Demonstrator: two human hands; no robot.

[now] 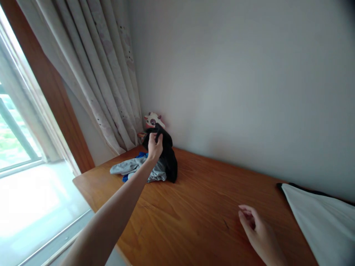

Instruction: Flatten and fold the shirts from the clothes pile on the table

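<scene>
My left hand (155, 147) pinches a black cloth (169, 159) at the back left of the wooden table, and the cloth hangs down on the right side of a clothes pile. Beneath my left wrist lie a crumpled grey garment (129, 166) and a bit of blue fabric (141, 154). My right hand (256, 227) hovers over the front right of the table, its fingers curled and slightly apart, with nothing between them.
The wooden table (205, 195) runs along a grey wall. A cow-faced toy (153, 119) is in the back corner, by a long curtain (91, 70). A white cloth with black edging (318, 210) lies at the right. A window (16, 125) is at the left.
</scene>
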